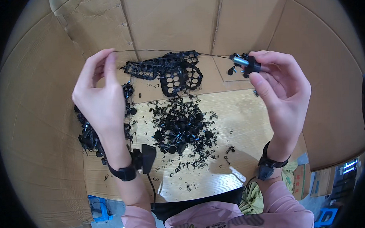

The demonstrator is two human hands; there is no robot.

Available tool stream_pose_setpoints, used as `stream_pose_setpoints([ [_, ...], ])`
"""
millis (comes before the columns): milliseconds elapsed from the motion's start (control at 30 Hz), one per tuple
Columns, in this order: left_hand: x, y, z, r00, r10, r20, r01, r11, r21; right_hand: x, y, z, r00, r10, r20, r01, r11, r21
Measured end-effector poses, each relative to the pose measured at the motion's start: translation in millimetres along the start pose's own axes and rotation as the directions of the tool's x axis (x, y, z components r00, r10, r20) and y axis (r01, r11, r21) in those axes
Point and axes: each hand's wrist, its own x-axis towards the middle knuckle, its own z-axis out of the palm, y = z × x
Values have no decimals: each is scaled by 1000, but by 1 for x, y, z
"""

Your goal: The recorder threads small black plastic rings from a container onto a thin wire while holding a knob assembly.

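My left hand [99,90] pinches one end of a thin strand [168,49] between thumb and fingers; my right hand [286,86] grips a knob [253,66] by its black head, its stud [240,61] pointing left, raised over the far right of the table [246,107]. The strand runs nearly straight across to the stud's tip, as far as I can tell. I judge it best to brace the head firmly, fingers clear of the stud, and draw smoothly, since a jerk could snap so thin a strand. Counting: two hands, one strand, one knob in grasp, two straps [125,174], one per wrist. The holed webs [163,80] overlap, so I cannot number them; the middle pile [183,132] and left heap [91,137] are too tangled to count.
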Motion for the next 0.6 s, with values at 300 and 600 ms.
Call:
stream_pose_setpoints([
  [300,-35,60,14,750,126,650,439,640,-631,-11,-5,11,989,64,136,-93,971,220],
  [600,-42,57,19,735,172,656,461,582,-670,-12,-8,10,965,131,229,-195,939,284],
])
